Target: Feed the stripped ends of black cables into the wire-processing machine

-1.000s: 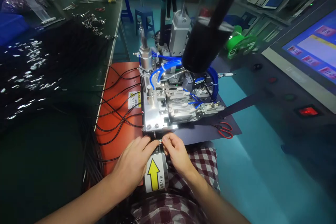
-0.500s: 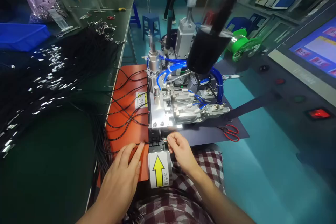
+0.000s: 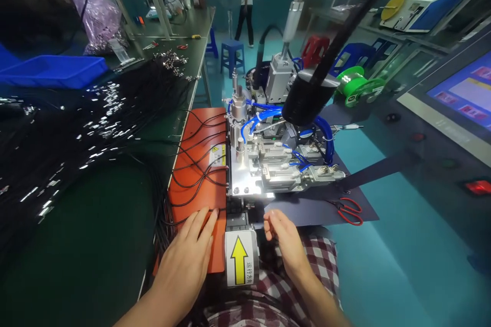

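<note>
My left hand (image 3: 186, 255) lies on the orange plate (image 3: 197, 199), fingers stretched out and fingertips over a black cable near the machine's edge. To the right, my right hand (image 3: 286, 240) is held apart from the machine, its fingers curled together and nothing visible in them. Between the hands, a cable end (image 3: 250, 206) sticks out of the machine's black holder (image 3: 237, 218). In front of it is a white label with a yellow arrow (image 3: 239, 260). Several black cables run across the plate into the metal machine (image 3: 245, 166) with blue air tubes.
Red-handled scissors (image 3: 350, 211) lie on the dark board to the right. A heap of black cables (image 3: 115, 117) and a blue tray (image 3: 57, 71) are on the left table. A green spool (image 3: 351, 84) and a screen panel (image 3: 464, 94) stand at right. A person (image 3: 245, 5) is in the background.
My right hand has let go of the cable end and drawn back to the right. My left hand stays on the plate. The camera view has tilted up.
</note>
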A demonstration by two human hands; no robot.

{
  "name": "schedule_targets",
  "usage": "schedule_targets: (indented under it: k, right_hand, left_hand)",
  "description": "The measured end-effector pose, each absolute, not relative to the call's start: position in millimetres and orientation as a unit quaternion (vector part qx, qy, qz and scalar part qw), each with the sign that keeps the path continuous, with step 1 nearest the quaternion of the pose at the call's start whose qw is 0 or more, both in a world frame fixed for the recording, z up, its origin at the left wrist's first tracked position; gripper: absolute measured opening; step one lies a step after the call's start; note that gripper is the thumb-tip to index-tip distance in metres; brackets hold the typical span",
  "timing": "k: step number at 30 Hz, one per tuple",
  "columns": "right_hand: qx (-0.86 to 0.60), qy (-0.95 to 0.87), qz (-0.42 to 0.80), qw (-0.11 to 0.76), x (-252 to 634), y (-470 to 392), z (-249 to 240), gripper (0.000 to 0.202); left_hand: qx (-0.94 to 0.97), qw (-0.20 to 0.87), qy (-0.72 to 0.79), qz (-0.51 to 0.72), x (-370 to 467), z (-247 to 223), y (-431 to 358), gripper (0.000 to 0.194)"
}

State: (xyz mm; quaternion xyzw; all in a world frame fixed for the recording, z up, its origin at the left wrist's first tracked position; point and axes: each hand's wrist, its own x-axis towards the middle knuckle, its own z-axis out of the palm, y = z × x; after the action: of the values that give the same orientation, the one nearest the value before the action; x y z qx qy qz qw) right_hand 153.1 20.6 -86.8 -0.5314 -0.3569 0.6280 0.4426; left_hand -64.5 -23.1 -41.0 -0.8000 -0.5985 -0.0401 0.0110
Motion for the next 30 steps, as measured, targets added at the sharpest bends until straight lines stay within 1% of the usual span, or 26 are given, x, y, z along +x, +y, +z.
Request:
schedule_targets:
  k: [4, 6, 9, 11, 12, 15, 18, 20, 25, 27, 30]
  right_hand:
    - [-0.544, -0.365, 0.616, 0.437, 156, 17, -83, 0.032]
    - [-0.546, -0.374, 0.613, 0.432, 157, 15, -81, 0.033]
    - [-0.552, -0.376, 0.611, 0.424, 162, 10, -75, 0.032]
    - [-0.559, -0.376, 0.61, 0.417, 166, 7, -71, 0.03]
    - [-0.563, -0.376, 0.61, 0.412, 168, 6, -68, 0.03]
    - [-0.567, -0.38, 0.609, 0.405, 170, 6, -62, 0.03]
    - [-0.565, -0.388, 0.606, 0.404, 169, 6, -57, 0.031]
    - [-0.567, -0.391, 0.605, 0.4, 168, 4, -56, 0.032]
    - [-0.575, -0.376, 0.611, 0.394, 170, 0, -53, 0.032]
    - [-0.574, -0.388, 0.604, 0.395, 169, 0, -49, 0.033]
    - [-0.551, -0.427, 0.606, 0.383, 163, -2, -42, 0.032]
  left_hand:
    - [-0.789, -0.02, -0.612, -0.047, -62, -36, 10, 0.044]
    - [-0.789, -0.052, -0.61, -0.058, -65, -26, 22, 0.042]
    - [-0.819, -0.156, -0.544, -0.096, -79, -5, 23, 0.035]
    - [-0.852, -0.21, -0.474, -0.071, -94, 11, 14, 0.028]
    - [-0.868, -0.208, -0.45, -0.035, -101, 19, 9, 0.026]
    - [-0.885, -0.15, -0.436, 0.07, -118, 34, -1, 0.02]
    - [-0.89, -0.155, -0.417, 0.099, -126, 44, 0, 0.016]
    - [-0.894, -0.173, -0.402, 0.097, -127, 51, 3, 0.018]
    - [-0.893, -0.201, -0.399, 0.06, -127, 60, 8, 0.02]
    - [-0.885, -0.217, -0.412, 0.0, -127, 57, 8, 0.02]
    - [-0.845, -0.232, -0.465, -0.128, -125, 45, 5, 0.021]
